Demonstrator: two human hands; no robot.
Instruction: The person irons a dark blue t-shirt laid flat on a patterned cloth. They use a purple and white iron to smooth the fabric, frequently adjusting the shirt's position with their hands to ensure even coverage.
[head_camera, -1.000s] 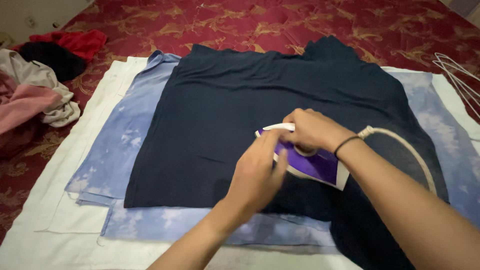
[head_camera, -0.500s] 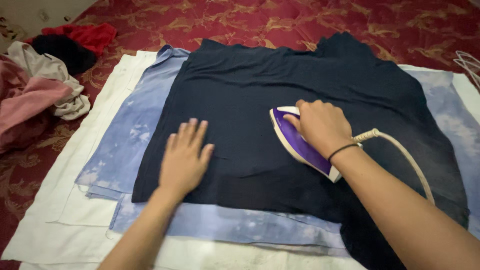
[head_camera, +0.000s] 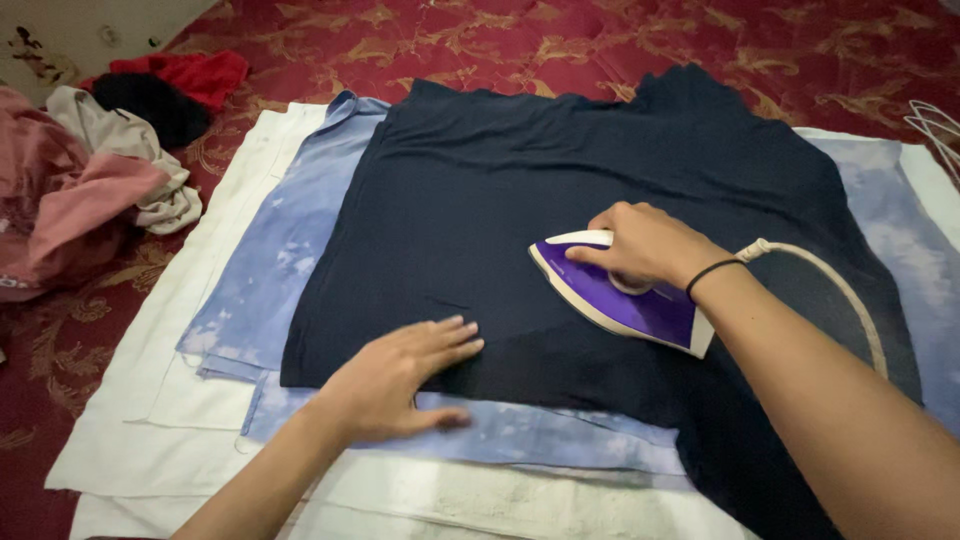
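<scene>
Head camera view, looking down at a purple and white electric clothes iron (head_camera: 620, 290) resting flat on a dark navy knit garment (head_camera: 560, 200), a little right of the garment's middle, its pointed tip aimed left. The right hand (head_camera: 645, 245) is closed around the iron's white handle, fingers wrapped over the top; a thin black band circles that wrist. A cream fabric-covered cord (head_camera: 830, 285) leaves the back of the iron beside the wrist and arcs to the right over the garment.

The left hand (head_camera: 395, 380) lies open and flat, palm down and holding nothing, on the near lower-left edge of the navy garment, with its fingers pointing right, partly over the cloth beneath.

The navy garment is spread out over a pale blue cloth with white cloud-like blotches (head_camera: 270, 260), which shows on the left, right and near sides. Under that lies a white sheet (head_camera: 150, 400), on top of a dark red bedspread with gold patterning (head_camera: 480, 40).

At far left sits a loose heap of pink, beige, black and red clothes (head_camera: 90, 170). White wire hangers (head_camera: 940, 130) show at the right edge.
</scene>
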